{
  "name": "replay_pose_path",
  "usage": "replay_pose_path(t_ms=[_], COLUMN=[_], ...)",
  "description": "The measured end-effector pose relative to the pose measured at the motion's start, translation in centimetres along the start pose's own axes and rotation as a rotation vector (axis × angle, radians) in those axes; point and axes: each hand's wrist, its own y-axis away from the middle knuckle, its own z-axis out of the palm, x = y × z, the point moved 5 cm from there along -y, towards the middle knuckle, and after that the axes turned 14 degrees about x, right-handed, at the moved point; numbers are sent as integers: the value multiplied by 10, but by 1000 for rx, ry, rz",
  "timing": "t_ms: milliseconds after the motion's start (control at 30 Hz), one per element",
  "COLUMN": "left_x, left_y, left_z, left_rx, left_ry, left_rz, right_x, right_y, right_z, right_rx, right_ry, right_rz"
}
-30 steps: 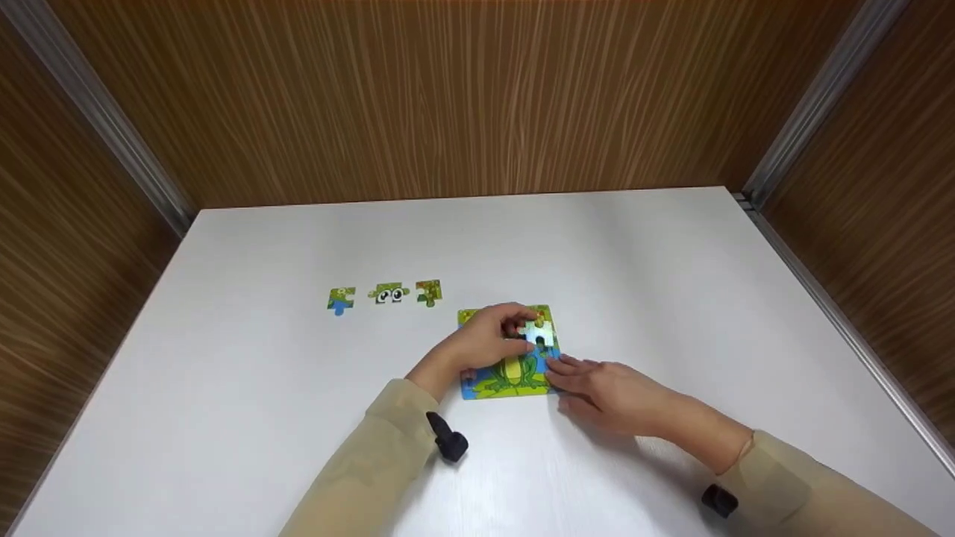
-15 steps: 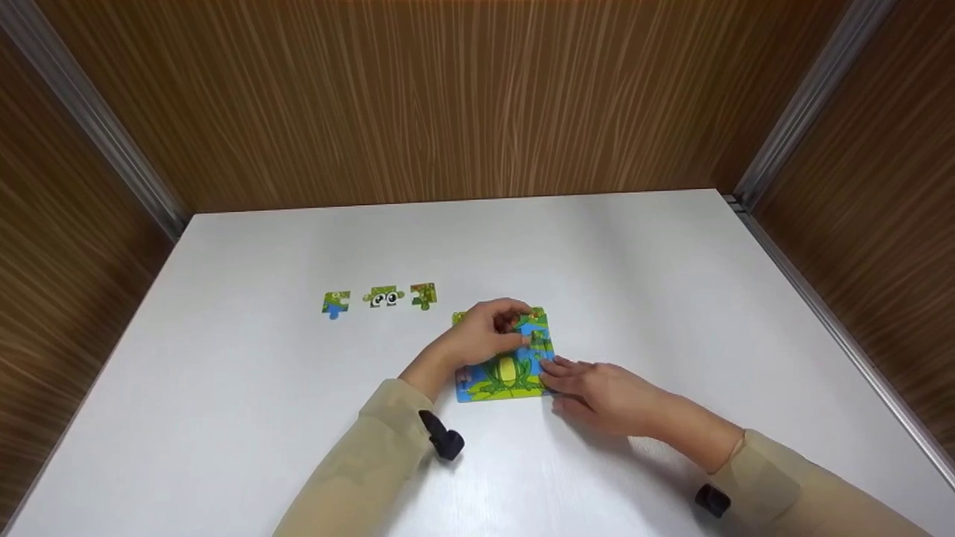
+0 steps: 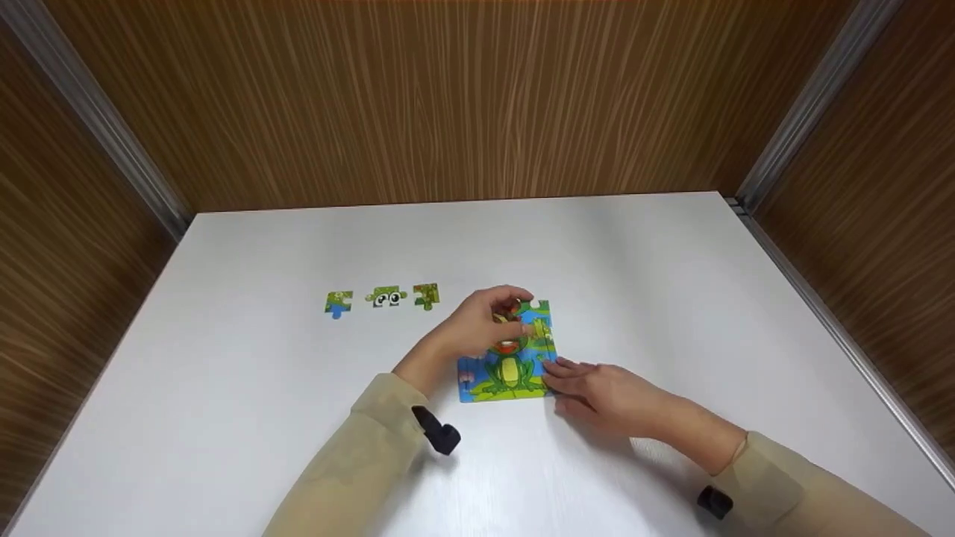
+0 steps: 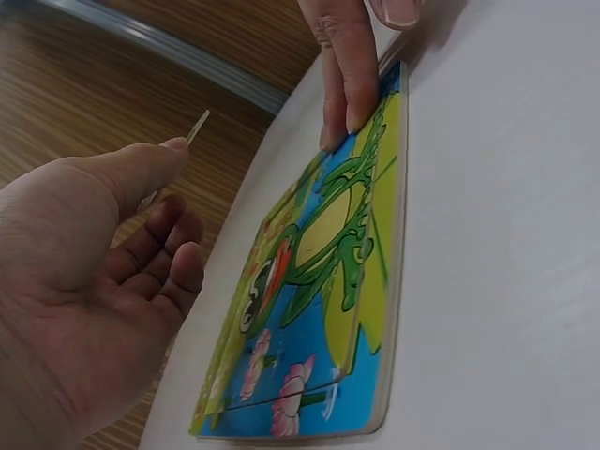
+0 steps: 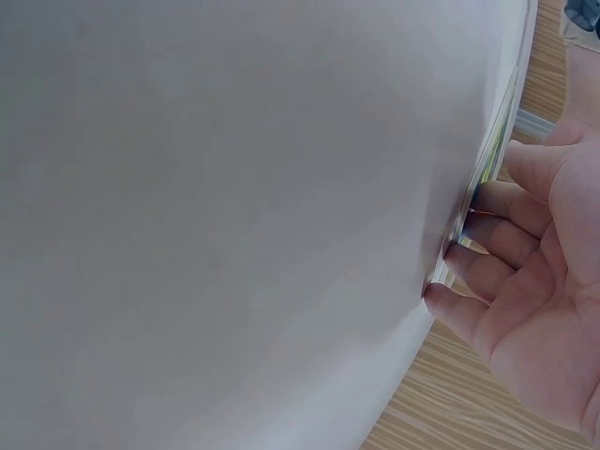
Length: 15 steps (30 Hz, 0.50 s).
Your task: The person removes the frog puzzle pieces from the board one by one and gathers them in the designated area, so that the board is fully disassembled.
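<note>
My left hand (image 3: pixel 471 324) is over the upper part of a frog jigsaw puzzle (image 3: pixel 510 374). Its thumb and fingers pinch a blue-green puzzle piece (image 3: pixel 542 313) at the board's upper right corner. In the left wrist view this puzzle piece (image 4: pixel 198 127) appears edge-on, raised above the board, mostly hidden by the thumb. My right hand (image 3: pixel 615 395) lies along the lower right side of the puzzle, its fingertips on the edge. The right wrist view has the right hand (image 5: pixel 534 272) with extended fingers along the board's thin edge.
To the left of the puzzle, three loose pieces lie in a row: a green-and-blue piece (image 3: pixel 339 302), a piece with cartoon eyes (image 3: pixel 386 297) and a leafy piece (image 3: pixel 427 295). The white table (image 3: pixel 246 388) meets a wood-grain back panel (image 3: pixel 448 104).
My left hand has shifted slightly away from me and left with the pinched piece, whose glare is gone. More of the frog's face shows. The right hand stays at the board's edge.
</note>
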Motion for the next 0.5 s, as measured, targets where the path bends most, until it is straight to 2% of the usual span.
replay_pose_path(t_ms=[200,500], left_x=[3,-12], left_y=[2,13], left_z=[-23,-64], left_rx=[31,109], left_ry=[-7,-15], left_rz=[-11,-85], right_x=[3,7], right_y=[-1,-1], right_z=[-2,0], right_rx=[-3,0], right_ry=[-1,8], right_rz=[10,13])
